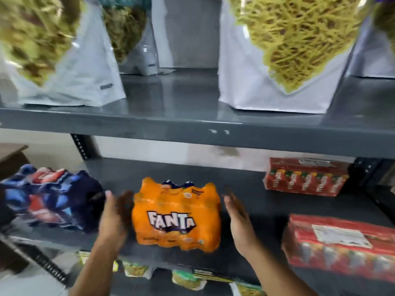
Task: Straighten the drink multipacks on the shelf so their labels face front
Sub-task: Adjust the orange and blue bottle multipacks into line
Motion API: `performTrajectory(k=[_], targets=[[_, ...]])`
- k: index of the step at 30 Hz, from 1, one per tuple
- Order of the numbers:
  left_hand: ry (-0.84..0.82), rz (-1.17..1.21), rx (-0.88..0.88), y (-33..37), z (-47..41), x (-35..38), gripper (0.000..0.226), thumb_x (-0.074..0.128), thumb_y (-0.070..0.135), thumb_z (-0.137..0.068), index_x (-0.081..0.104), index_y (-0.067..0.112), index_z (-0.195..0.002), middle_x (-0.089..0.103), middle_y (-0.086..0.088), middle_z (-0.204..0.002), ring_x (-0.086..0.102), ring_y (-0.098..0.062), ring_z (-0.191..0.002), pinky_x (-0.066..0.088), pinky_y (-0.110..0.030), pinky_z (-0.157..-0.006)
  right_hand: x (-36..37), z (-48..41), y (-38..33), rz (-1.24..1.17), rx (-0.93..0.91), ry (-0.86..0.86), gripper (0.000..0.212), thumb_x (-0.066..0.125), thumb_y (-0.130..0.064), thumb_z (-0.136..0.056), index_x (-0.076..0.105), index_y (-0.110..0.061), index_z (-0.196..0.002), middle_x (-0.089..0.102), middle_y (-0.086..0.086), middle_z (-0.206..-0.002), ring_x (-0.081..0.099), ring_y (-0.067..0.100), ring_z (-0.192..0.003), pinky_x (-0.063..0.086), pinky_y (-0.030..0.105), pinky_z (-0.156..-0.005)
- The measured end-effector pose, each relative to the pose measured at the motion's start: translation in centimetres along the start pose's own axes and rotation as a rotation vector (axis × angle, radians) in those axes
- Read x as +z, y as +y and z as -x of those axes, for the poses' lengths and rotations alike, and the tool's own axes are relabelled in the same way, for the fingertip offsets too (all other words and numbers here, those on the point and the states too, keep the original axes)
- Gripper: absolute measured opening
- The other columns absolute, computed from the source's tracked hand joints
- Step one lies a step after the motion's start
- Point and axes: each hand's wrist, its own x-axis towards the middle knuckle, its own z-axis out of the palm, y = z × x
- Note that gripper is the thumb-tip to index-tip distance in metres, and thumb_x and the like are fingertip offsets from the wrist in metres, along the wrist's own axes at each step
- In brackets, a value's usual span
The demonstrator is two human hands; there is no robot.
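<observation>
An orange Fanta multipack (176,214) stands in the middle of the grey shelf (245,201), its label facing me. My left hand (114,218) is at its left side, fingers apart and blurred, touching or nearly touching the wrap. My right hand (238,221) is just right of the pack with a small gap, palm turned inward. A dark blue and red multipack (51,199) lies at the left, turned askew. A red multipack (339,244) sits at the front right, and another red multipack (305,177) stands farther back on the right.
On the upper shelf (192,122) stand white bags of noodle snacks (284,50) and greenish snacks (53,52). Below the front edge, more snack packets (188,280) show on a lower shelf. A dark upright post (82,146) stands at the back left.
</observation>
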Motion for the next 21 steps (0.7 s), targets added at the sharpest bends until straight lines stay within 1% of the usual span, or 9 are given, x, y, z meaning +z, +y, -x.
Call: performTrajectory(k=[1, 3, 4, 6, 11, 15, 18, 19, 21], targets=[[0.033, -0.008, -0.059, 0.8, -0.6, -0.9, 0.075, 0.026, 0.066, -0.093, 0.056, 0.011, -0.135, 0.068, -0.014, -0.124, 0.065, -0.031, -0.113, 0.045, -0.049, -0.099, 2.0, -0.9, 0.8, -0.055, 0.044, 0.004, 0.06, 0.052, -0.054, -0.084, 0.054, -0.026, -0.137, 0.062, -0.006, -0.136, 0.058, 0.011, -0.123, 0.049, 0.019, -0.089], [-0.058, -0.066, -0.184, 1.0, -0.3, 0.9, 0.072, 0.033, 0.068, -0.089, 0.075, 0.014, -0.112, 0.077, -0.018, -0.105, 0.074, -0.035, -0.095, 0.055, -0.05, -0.084, 2.0, -1.5, 2.3, -0.156, 0.101, 0.01, 0.063, 0.05, -0.063, -0.083, 0.06, -0.024, -0.131, 0.07, 0.006, -0.126, 0.066, 0.028, -0.116, 0.057, 0.044, -0.09], [-0.111, -0.091, -0.226, 0.1, -0.2, 1.3, 0.071, 0.038, 0.07, -0.083, 0.08, 0.016, -0.101, 0.078, -0.019, -0.104, 0.075, -0.037, -0.093, 0.058, -0.049, -0.077, 2.4, -1.3, 2.9, -0.226, 0.125, 0.006, 0.066, 0.049, -0.065, -0.085, 0.058, -0.021, -0.133, 0.068, 0.013, -0.128, 0.065, 0.035, -0.116, 0.053, 0.055, -0.094], [-0.129, -0.111, -0.248, -0.9, -0.1, 0.4, 0.07, 0.047, 0.074, -0.073, 0.082, 0.019, -0.099, 0.077, -0.021, -0.107, 0.074, -0.039, -0.096, 0.061, -0.048, -0.072, 2.9, -1.0, 3.6, -0.305, 0.136, 0.056, 0.071, 0.051, -0.068, -0.085, 0.055, -0.018, -0.136, 0.064, 0.019, -0.131, 0.062, 0.041, -0.118, 0.047, 0.065, -0.097], [-0.171, -0.098, -0.322, -1.5, -1.1, -1.4, 0.079, 0.061, 0.08, -0.061, 0.076, 0.022, -0.113, 0.074, -0.022, -0.115, 0.071, -0.043, -0.104, 0.059, -0.051, -0.076, 3.4, -0.8, 4.7, -0.395, 0.173, 0.166, 0.075, 0.051, -0.069, -0.081, 0.055, -0.017, -0.136, 0.066, 0.02, -0.127, 0.065, 0.042, -0.113, 0.051, 0.064, -0.092], [-0.12, -0.218, -0.271, -0.3, 0.0, -1.1, 0.074, 0.049, 0.078, -0.072, 0.076, 0.022, -0.112, 0.074, -0.021, -0.114, 0.072, -0.041, -0.103, 0.059, -0.051, -0.08, 4.2, -0.5, 3.8, -0.359, 0.166, 0.191, 0.07, 0.041, -0.062, -0.084, 0.058, -0.014, -0.132, 0.066, 0.023, -0.126, 0.067, 0.04, -0.109, 0.058, 0.054, -0.084], [0.014, -0.375, 0.041, 0.8, 1.8, -1.5, 0.07, 0.034, 0.071, -0.085, 0.065, 0.024, -0.127, 0.067, -0.01, -0.132, 0.063, -0.028, -0.122, 0.046, -0.048, -0.106, 5.1, 0.6, 1.8, -0.091, -0.18, 0.43, 0.05, 0.042, -0.058, -0.093, 0.059, -0.028, -0.129, 0.068, 0.01, -0.124, 0.066, 0.022, -0.108, 0.058, 0.027, -0.081], [0.097, -0.426, 0.222, 1.6, 2.8, -2.4, 0.064, 0.033, 0.067, -0.09, 0.059, 0.027, -0.132, 0.063, -0.002, -0.137, 0.056, -0.021, -0.13, 0.041, -0.04, -0.112, 5.9, 0.9, 0.5, 0.051, -0.371, 0.529, 0.041, 0.047, -0.055, -0.095, 0.059, -0.034, -0.128, 0.068, 0.005, -0.117, 0.063, 0.016, -0.106, 0.053, 0.024, -0.083], [0.237, -0.553, 0.576, 3.3, 4.4, -5.0, 0.054, 0.036, 0.057, -0.096, 0.054, 0.027, -0.138, 0.057, 0.006, -0.143, 0.048, -0.01, -0.137, 0.036, -0.022, -0.113, 8.1, 2.2, -2.0, 0.265, -0.702, 0.538, 0.036, 0.056, -0.04, -0.092, 0.06, -0.03, -0.127, 0.064, 0.011, -0.119, 0.06, 0.024, -0.112, 0.046, 0.035, -0.091]])
